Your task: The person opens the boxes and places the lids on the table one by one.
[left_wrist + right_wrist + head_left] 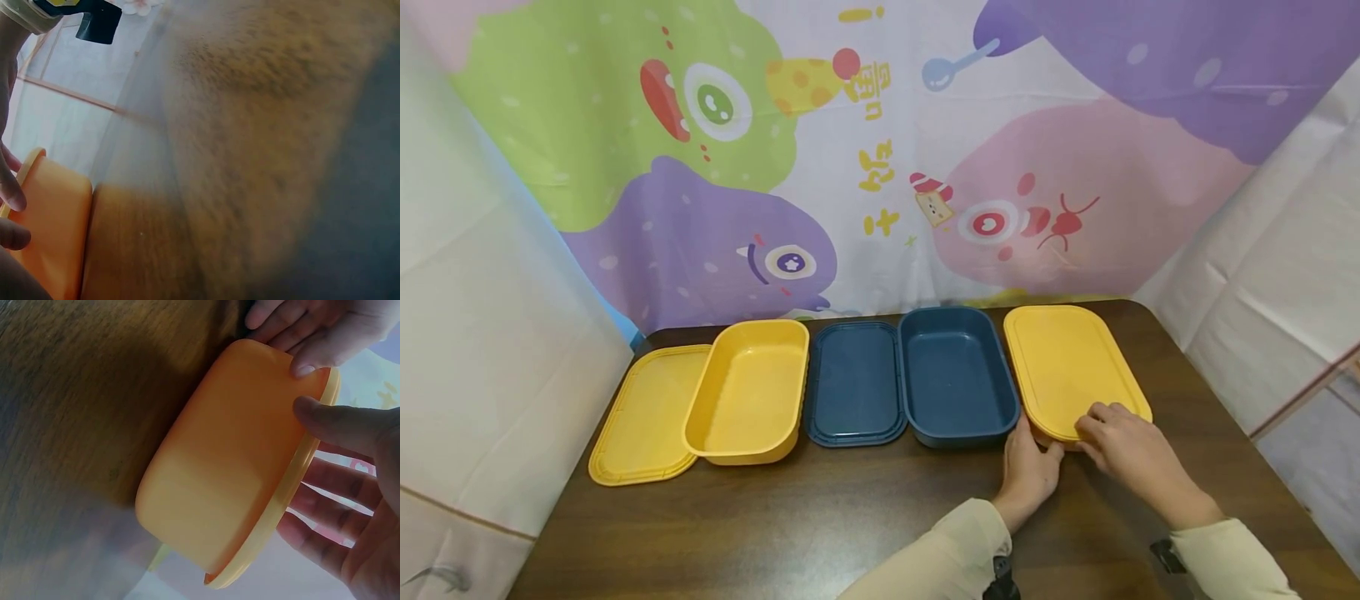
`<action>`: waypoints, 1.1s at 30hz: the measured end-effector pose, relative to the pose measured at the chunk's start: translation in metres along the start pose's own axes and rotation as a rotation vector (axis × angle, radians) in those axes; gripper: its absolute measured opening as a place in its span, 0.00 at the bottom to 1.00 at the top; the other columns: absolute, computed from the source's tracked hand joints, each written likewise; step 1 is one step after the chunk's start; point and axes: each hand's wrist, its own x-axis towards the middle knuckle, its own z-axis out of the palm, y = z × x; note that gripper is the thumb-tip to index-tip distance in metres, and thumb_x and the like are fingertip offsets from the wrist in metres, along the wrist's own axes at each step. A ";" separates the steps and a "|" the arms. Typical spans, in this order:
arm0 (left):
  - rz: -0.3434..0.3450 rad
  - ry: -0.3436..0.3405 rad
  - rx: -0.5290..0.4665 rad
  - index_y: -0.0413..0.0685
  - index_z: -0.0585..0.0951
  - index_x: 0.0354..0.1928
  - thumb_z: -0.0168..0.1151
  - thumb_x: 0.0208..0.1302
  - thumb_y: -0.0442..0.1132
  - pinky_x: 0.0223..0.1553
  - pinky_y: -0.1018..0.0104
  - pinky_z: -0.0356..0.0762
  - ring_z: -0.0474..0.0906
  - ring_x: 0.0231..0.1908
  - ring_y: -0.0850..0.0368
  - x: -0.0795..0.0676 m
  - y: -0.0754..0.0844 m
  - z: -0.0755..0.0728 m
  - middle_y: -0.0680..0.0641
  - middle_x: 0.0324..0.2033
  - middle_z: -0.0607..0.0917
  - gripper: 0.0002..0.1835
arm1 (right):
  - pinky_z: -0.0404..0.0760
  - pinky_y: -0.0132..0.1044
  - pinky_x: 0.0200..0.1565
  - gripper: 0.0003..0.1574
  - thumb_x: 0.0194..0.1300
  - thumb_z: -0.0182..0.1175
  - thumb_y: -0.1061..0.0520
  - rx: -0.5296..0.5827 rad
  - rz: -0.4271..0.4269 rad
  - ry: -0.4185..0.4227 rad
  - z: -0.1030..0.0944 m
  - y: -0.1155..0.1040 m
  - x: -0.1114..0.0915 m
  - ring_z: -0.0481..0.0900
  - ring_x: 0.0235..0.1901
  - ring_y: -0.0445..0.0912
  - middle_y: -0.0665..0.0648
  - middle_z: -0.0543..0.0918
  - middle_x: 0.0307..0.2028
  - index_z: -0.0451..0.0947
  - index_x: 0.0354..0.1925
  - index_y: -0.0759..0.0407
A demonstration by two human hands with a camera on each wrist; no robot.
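Note:
A yellow lid [1063,362] sits on a yellow box at the right end of the table; the box's front wall [219,444] shows in the right wrist view. My left hand [1028,468] grips the box's near left corner, thumb on the front wall and fingers round the side. With my right hand [1131,454] I pinch the lid's near edge, thumb beneath the rim and fingers over the top. The left wrist view catches the same box [56,219] at its left edge, with fingertips against it; the rest of that view is mostly blurred.
Left of the lidded box stand an uncovered dark blue box [958,375], a dark blue lid [856,383], an uncovered yellow box [748,383] and another yellow lid [643,417] in a row. A cartoon-printed curtain [887,275] hangs behind the brown table [820,525].

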 end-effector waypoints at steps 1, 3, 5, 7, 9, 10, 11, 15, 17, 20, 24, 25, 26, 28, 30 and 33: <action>-0.001 0.000 0.000 0.50 0.66 0.70 0.66 0.59 0.37 0.64 0.65 0.70 0.72 0.64 0.58 0.000 0.000 0.000 0.51 0.63 0.76 0.36 | 0.74 0.38 0.26 0.18 0.39 0.79 0.58 -0.001 -0.002 0.002 0.000 0.000 0.000 0.71 0.26 0.45 0.48 0.73 0.26 0.79 0.27 0.54; 0.002 0.000 -0.003 0.49 0.66 0.70 0.66 0.59 0.37 0.64 0.65 0.70 0.72 0.64 0.57 0.000 0.000 0.000 0.51 0.64 0.76 0.36 | 0.74 0.39 0.26 0.17 0.40 0.78 0.58 -0.002 -0.005 0.005 -0.001 0.001 0.000 0.72 0.27 0.45 0.48 0.74 0.26 0.80 0.27 0.54; -0.005 -0.002 -0.006 0.47 0.66 0.70 0.66 0.59 0.37 0.65 0.65 0.69 0.71 0.64 0.57 0.000 0.000 0.000 0.50 0.64 0.76 0.37 | 0.75 0.39 0.26 0.16 0.40 0.78 0.59 -0.002 -0.008 0.009 -0.001 0.002 0.000 0.72 0.27 0.45 0.48 0.74 0.26 0.80 0.27 0.54; -0.011 -0.005 -0.006 0.45 0.65 0.70 0.66 0.59 0.37 0.65 0.64 0.69 0.71 0.64 0.55 0.000 0.000 0.000 0.49 0.65 0.75 0.37 | 0.76 0.40 0.26 0.16 0.40 0.78 0.58 0.003 -0.010 0.015 -0.002 0.002 0.000 0.73 0.27 0.46 0.48 0.75 0.26 0.81 0.28 0.54; -0.016 -0.007 -0.004 0.44 0.65 0.70 0.66 0.59 0.37 0.66 0.63 0.68 0.71 0.65 0.54 0.000 0.001 0.001 0.47 0.65 0.75 0.37 | 0.75 0.40 0.26 0.16 0.40 0.78 0.57 0.012 -0.010 0.021 -0.003 0.003 0.000 0.73 0.28 0.46 0.48 0.75 0.26 0.81 0.28 0.54; -0.021 -0.009 -0.003 0.44 0.65 0.70 0.66 0.59 0.37 0.66 0.62 0.68 0.71 0.65 0.54 -0.001 0.001 0.001 0.47 0.65 0.75 0.37 | 0.75 0.39 0.25 0.16 0.39 0.78 0.56 0.016 -0.007 0.023 -0.004 0.003 0.000 0.74 0.28 0.46 0.48 0.75 0.26 0.81 0.28 0.53; -0.025 -0.010 -0.003 0.44 0.65 0.71 0.66 0.59 0.37 0.66 0.62 0.68 0.71 0.65 0.53 -0.001 0.001 0.001 0.47 0.65 0.75 0.37 | 0.75 0.39 0.25 0.16 0.39 0.78 0.55 0.020 -0.005 0.023 -0.004 0.003 0.000 0.74 0.28 0.46 0.48 0.75 0.26 0.82 0.28 0.53; -0.040 -0.009 0.001 0.43 0.64 0.71 0.65 0.60 0.38 0.66 0.60 0.68 0.70 0.65 0.52 -0.002 0.001 0.001 0.45 0.65 0.74 0.37 | 0.74 0.38 0.22 0.16 0.38 0.78 0.54 0.026 0.004 0.019 -0.007 0.005 0.000 0.75 0.28 0.47 0.49 0.77 0.27 0.84 0.29 0.54; -0.049 -0.008 0.002 0.43 0.64 0.71 0.65 0.60 0.38 0.66 0.59 0.68 0.70 0.65 0.51 -0.002 0.001 0.002 0.44 0.65 0.74 0.37 | 0.74 0.38 0.21 0.16 0.38 0.78 0.55 0.023 0.005 0.018 -0.008 0.005 0.001 0.76 0.29 0.47 0.50 0.78 0.28 0.85 0.29 0.54; -0.061 -0.007 0.002 0.43 0.64 0.71 0.66 0.59 0.38 0.66 0.59 0.68 0.70 0.65 0.51 -0.002 0.002 0.002 0.44 0.65 0.74 0.37 | 0.74 0.38 0.20 0.16 0.37 0.79 0.56 0.018 0.000 0.027 -0.008 0.006 0.001 0.76 0.29 0.47 0.51 0.80 0.29 0.85 0.29 0.54; -0.066 -0.010 0.000 0.43 0.64 0.71 0.66 0.59 0.38 0.66 0.58 0.68 0.70 0.65 0.50 -0.003 0.004 0.002 0.43 0.65 0.74 0.37 | 0.76 0.39 0.21 0.17 0.37 0.79 0.56 0.019 -0.006 0.036 -0.009 0.007 0.002 0.77 0.29 0.48 0.52 0.81 0.30 0.85 0.30 0.54; -0.067 -0.010 0.001 0.42 0.64 0.71 0.66 0.59 0.38 0.66 0.57 0.68 0.70 0.65 0.50 -0.003 0.004 0.002 0.43 0.65 0.74 0.37 | 0.76 0.39 0.21 0.17 0.37 0.79 0.56 0.019 -0.005 0.036 -0.009 0.007 0.002 0.77 0.29 0.48 0.52 0.81 0.30 0.86 0.30 0.55; -0.067 -0.011 0.000 0.42 0.64 0.71 0.66 0.59 0.38 0.66 0.57 0.68 0.69 0.65 0.49 -0.003 0.004 0.003 0.43 0.65 0.74 0.37 | 0.76 0.39 0.21 0.17 0.38 0.79 0.56 0.020 -0.002 0.033 -0.010 0.007 0.002 0.77 0.29 0.48 0.52 0.81 0.30 0.86 0.30 0.55; -0.072 -0.014 -0.002 0.42 0.64 0.71 0.66 0.60 0.38 0.66 0.56 0.68 0.69 0.66 0.49 -0.004 0.004 0.003 0.42 0.66 0.73 0.37 | 0.77 0.41 0.22 0.17 0.39 0.78 0.56 0.020 0.002 0.030 -0.010 0.007 0.002 0.78 0.30 0.49 0.52 0.82 0.31 0.86 0.31 0.55; -0.069 -0.014 -0.002 0.41 0.64 0.71 0.66 0.60 0.38 0.66 0.56 0.68 0.69 0.66 0.49 -0.004 0.004 0.003 0.42 0.66 0.73 0.37 | 0.78 0.42 0.23 0.17 0.40 0.78 0.56 0.017 0.002 0.031 -0.011 0.007 0.001 0.79 0.31 0.50 0.53 0.83 0.31 0.86 0.32 0.56; -0.070 -0.016 -0.006 0.42 0.63 0.71 0.66 0.60 0.38 0.66 0.56 0.68 0.69 0.66 0.49 -0.004 0.003 0.003 0.42 0.66 0.73 0.37 | 0.78 0.43 0.23 0.17 0.41 0.77 0.57 0.013 -0.006 0.046 -0.011 0.007 0.000 0.79 0.32 0.51 0.53 0.83 0.32 0.85 0.34 0.56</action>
